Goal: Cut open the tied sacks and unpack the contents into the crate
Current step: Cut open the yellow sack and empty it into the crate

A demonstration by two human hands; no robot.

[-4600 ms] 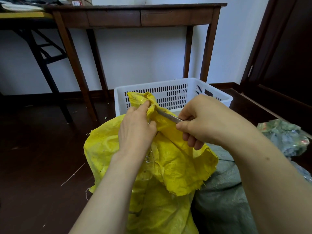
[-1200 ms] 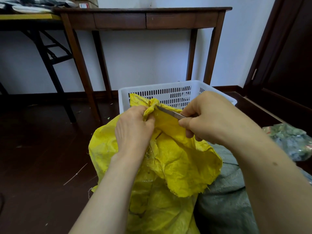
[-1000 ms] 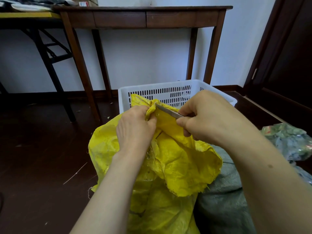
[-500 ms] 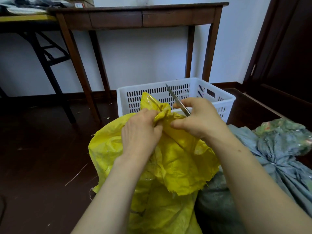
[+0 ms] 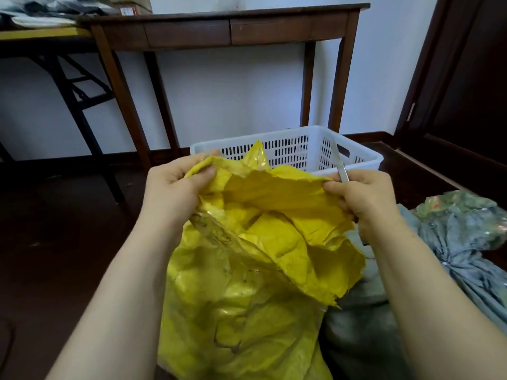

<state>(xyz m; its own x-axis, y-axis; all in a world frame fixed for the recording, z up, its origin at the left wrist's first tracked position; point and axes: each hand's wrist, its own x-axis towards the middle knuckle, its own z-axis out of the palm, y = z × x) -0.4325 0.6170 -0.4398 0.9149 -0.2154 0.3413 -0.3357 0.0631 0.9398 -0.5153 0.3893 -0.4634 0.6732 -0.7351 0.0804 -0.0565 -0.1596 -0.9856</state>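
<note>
A yellow woven sack (image 5: 247,270) stands on the floor in front of me with its mouth spread apart. My left hand (image 5: 172,193) grips the left edge of the mouth. My right hand (image 5: 362,196) pinches the right edge and also holds a thin metal blade (image 5: 339,163) that points up. Just behind the sack sits a white slotted plastic crate (image 5: 301,149). What is inside the sack is hidden by its folds.
A grey-green sack (image 5: 356,325) lies to the right of the yellow one, and a tied blue-green bundle (image 5: 461,237) lies farther right. A brown wooden table (image 5: 225,31) stands against the white wall behind the crate. A dark door is at the right.
The bunched neck of the yellow sack has come apart. My hands have moved away from each other, pulling the mouth wide. The blade has swung from the knot to pointing up.
</note>
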